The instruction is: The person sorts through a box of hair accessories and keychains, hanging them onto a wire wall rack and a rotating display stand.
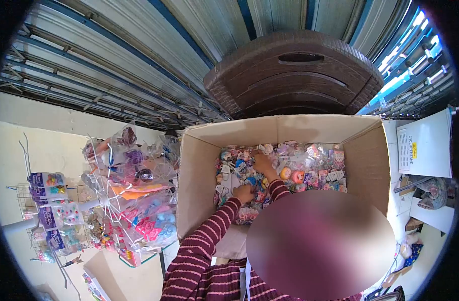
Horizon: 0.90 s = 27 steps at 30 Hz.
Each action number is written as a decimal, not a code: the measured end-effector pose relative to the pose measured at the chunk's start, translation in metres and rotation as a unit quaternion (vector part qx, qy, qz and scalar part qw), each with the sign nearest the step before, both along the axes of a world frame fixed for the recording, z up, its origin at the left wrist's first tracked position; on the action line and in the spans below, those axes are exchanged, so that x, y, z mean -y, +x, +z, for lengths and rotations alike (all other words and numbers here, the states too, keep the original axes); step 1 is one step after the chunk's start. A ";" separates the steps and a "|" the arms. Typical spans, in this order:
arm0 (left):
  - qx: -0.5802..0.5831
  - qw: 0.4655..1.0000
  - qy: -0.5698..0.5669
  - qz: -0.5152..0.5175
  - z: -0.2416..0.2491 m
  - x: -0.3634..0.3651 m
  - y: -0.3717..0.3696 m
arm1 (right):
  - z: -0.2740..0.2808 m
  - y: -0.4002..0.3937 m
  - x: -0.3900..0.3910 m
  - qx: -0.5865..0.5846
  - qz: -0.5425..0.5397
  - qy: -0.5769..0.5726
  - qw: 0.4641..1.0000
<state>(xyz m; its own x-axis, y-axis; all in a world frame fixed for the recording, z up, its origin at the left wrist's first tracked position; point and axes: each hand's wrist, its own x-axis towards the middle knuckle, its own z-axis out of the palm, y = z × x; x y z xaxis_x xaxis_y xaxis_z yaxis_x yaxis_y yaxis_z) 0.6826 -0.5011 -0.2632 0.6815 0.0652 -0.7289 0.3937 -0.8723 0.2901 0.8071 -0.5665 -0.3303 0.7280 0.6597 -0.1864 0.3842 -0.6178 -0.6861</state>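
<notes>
A large open cardboard box [284, 126] holds a deep layer of small packaged trinkets [312, 168], many on cards or in clear bags. Both arms, in maroon striped sleeves, reach down into it. My left hand [243, 193] is at the pile's left side, fingers curled in next to white cards [230, 181]; what they grip is too small to make out. Farther in, my right hand [263, 163] has its fingers bent down among the trinkets, and their tips are partly hidden. Round orange and pink items [296, 176] lie just right of it. A blurred oval covers the lower right.
Behind the box stands a dark brown plastic chair [295, 75], before a metal shutter [184, 45]. At left, a rack [104, 198] carries bagged goods, with carded packets [51, 215] beyond. A white box marked CYCLOPENTANE [425, 145] is at right.
</notes>
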 end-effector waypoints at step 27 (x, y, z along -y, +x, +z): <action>0.470 0.730 -0.412 0.277 0.246 -0.015 -0.078 | 0.163 0.026 0.025 -0.471 0.023 0.409 0.781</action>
<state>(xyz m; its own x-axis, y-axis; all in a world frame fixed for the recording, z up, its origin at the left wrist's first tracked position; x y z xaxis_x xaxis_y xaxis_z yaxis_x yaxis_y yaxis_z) 0.6042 -0.4864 -0.0169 0.9412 0.3240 0.0957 -0.0906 -0.0311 0.9954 0.8334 -0.5910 -0.1677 0.4945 0.8598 -0.1277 -0.5216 0.1760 -0.8349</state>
